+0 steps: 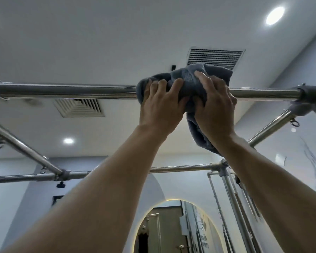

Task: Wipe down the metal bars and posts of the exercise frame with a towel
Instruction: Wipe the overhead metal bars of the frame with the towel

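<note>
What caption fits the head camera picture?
Overhead, the left hand and right hand grip a grey towel over the top bar.

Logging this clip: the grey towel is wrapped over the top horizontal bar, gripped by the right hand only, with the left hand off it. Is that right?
Not quite. The left hand grips the grey towel too, beside the right hand; both hold it wrapped over the top horizontal bar. The head view shows this.

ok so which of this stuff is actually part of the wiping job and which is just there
In the job: grey towel, top bar under it, left hand and right hand gripping it, slanted side bar, upright post.
Just there: ceiling vent, ceiling light, lit arch.
</note>
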`<act>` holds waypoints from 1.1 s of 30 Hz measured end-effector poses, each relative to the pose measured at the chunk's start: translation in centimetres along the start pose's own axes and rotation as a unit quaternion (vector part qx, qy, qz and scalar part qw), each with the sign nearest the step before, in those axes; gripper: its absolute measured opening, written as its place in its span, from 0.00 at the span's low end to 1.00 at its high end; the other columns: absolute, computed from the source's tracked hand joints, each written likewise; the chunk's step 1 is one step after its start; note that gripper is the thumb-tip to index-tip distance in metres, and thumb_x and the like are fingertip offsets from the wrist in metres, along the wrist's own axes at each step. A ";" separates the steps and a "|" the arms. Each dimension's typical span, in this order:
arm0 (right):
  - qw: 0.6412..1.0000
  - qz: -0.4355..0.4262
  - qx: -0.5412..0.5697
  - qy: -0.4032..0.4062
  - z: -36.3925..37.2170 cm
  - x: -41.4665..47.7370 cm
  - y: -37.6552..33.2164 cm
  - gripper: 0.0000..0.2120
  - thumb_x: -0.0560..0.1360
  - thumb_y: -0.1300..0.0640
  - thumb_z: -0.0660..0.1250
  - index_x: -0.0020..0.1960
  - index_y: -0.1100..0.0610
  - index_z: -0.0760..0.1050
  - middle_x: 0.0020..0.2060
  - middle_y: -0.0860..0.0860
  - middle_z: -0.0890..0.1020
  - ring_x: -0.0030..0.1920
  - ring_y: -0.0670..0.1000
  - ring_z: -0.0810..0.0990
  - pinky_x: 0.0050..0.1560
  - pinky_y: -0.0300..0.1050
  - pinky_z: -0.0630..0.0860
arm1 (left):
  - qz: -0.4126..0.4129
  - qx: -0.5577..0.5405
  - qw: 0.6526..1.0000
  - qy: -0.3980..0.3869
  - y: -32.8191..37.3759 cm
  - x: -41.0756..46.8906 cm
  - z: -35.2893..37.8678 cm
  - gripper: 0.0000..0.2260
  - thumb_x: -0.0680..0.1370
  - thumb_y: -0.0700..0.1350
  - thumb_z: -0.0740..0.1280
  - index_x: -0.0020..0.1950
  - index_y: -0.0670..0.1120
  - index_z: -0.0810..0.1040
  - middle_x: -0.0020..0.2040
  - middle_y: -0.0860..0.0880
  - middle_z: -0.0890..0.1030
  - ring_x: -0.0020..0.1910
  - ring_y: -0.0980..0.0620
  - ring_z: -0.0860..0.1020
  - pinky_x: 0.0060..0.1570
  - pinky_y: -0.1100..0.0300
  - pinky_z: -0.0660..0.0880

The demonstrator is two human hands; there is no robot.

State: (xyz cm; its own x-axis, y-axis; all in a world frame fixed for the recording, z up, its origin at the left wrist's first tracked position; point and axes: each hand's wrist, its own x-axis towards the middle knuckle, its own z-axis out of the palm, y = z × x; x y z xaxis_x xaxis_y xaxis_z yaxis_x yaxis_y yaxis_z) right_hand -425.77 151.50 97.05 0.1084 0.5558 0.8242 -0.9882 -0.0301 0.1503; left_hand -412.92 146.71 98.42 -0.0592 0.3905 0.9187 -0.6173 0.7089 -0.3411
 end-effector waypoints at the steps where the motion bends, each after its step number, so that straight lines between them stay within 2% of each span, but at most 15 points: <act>1: 1.000 -0.001 -0.003 -0.002 1.0 -0.2 -2.2 0.25 0.75 0.55 0.62 0.72 0.51 0.68 0.65 0.54 0.74 0.67 0.56 0.71 0.64 0.52 0.65 | -0.004 0.008 1.000 -0.002 -2.0 -0.5 -1.2 0.24 0.81 0.58 0.57 0.75 0.50 0.63 0.68 0.42 0.71 0.70 0.41 0.65 0.72 0.48 0.58; 3: 1.000 -0.006 -0.009 -0.005 2.9 -0.7 -6.5 0.25 0.76 0.55 0.63 0.73 0.50 0.68 0.65 0.54 0.74 0.68 0.57 0.70 0.61 0.52 0.64 | -0.015 0.025 1.000 -0.007 -5.8 -1.4 -3.7 0.25 0.81 0.58 0.58 0.76 0.50 0.62 0.68 0.41 0.71 0.70 0.41 0.64 0.73 0.47 0.57; 8: 0.999 -0.032 -0.007 -0.016 7.8 -2.0 -16.3 0.25 0.76 0.56 0.65 0.72 0.50 0.67 0.64 0.57 0.74 0.66 0.59 0.70 0.56 0.61 0.70 | -0.054 0.065 0.996 -0.032 -14.4 -3.9 -10.1 0.26 0.80 0.56 0.60 0.77 0.50 0.61 0.70 0.40 0.69 0.71 0.39 0.64 0.72 0.43 0.59; 13: 0.996 -0.017 0.044 -0.070 11.1 -2.8 -25.9 0.27 0.75 0.56 0.68 0.72 0.48 0.67 0.65 0.57 0.71 0.65 0.60 0.67 0.55 0.65 0.74 | -0.100 0.109 0.987 -0.063 -21.5 -6.1 -16.0 0.29 0.78 0.51 0.65 0.76 0.49 0.59 0.71 0.41 0.68 0.70 0.38 0.65 0.69 0.41 0.63; 19: 0.985 0.042 0.141 -0.089 11.6 -2.9 -30.7 0.27 0.72 0.58 0.69 0.70 0.49 0.69 0.63 0.55 0.71 0.63 0.58 0.67 0.53 0.61 0.76 | -0.109 0.164 0.975 -0.108 -23.4 -6.1 -20.2 0.26 0.78 0.49 0.64 0.74 0.50 0.61 0.66 0.44 0.74 0.66 0.38 0.70 0.64 0.41 0.67; 24: 0.973 0.059 0.219 -0.053 10.7 -4.2 -33.8 0.26 0.70 0.58 0.69 0.68 0.51 0.71 0.60 0.54 0.73 0.60 0.57 0.69 0.51 0.50 0.73 | -0.046 0.187 0.980 -0.056 -24.6 -7.9 -24.3 0.17 0.79 0.45 0.61 0.67 0.45 0.66 0.60 0.43 0.77 0.60 0.40 0.75 0.54 0.46 0.72; 28: 0.955 0.069 0.283 -0.053 11.1 -4.9 -38.9 0.26 0.71 0.57 0.68 0.69 0.52 0.69 0.61 0.55 0.73 0.60 0.57 0.69 0.51 0.54 0.75 | -0.060 0.205 0.977 -0.029 -26.4 -10.1 -28.3 0.19 0.80 0.46 0.60 0.70 0.46 0.66 0.62 0.44 0.76 0.61 0.43 0.74 0.54 0.46 0.73; 31: 0.944 0.076 0.319 -0.037 12.1 -5.7 -43.4 0.26 0.72 0.57 0.68 0.69 0.54 0.70 0.60 0.56 0.74 0.59 0.59 0.70 0.52 0.57 0.75 | -0.036 0.236 0.970 -0.041 -28.9 -11.7 -31.9 0.22 0.79 0.52 0.55 0.72 0.45 0.65 0.63 0.44 0.75 0.60 0.42 0.74 0.55 0.45 0.74; 33: 0.938 0.073 0.336 -0.035 13.1 -6.2 -46.5 0.24 0.72 0.57 0.68 0.68 0.55 0.70 0.60 0.57 0.74 0.59 0.60 0.71 0.54 0.59 0.74 | -0.049 0.248 0.966 -0.049 -31.2 -12.4 -34.1 0.24 0.78 0.55 0.53 0.72 0.47 0.64 0.65 0.45 0.75 0.61 0.42 0.74 0.57 0.43 0.74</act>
State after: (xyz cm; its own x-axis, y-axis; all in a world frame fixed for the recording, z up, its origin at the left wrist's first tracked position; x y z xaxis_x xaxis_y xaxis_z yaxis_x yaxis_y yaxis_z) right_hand -379.07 138.57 92.06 0.0069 0.4504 0.8928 -0.7035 -0.6323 0.3244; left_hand -366.20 139.79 90.86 -0.0397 0.2605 0.9647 -0.9225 0.3614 -0.1356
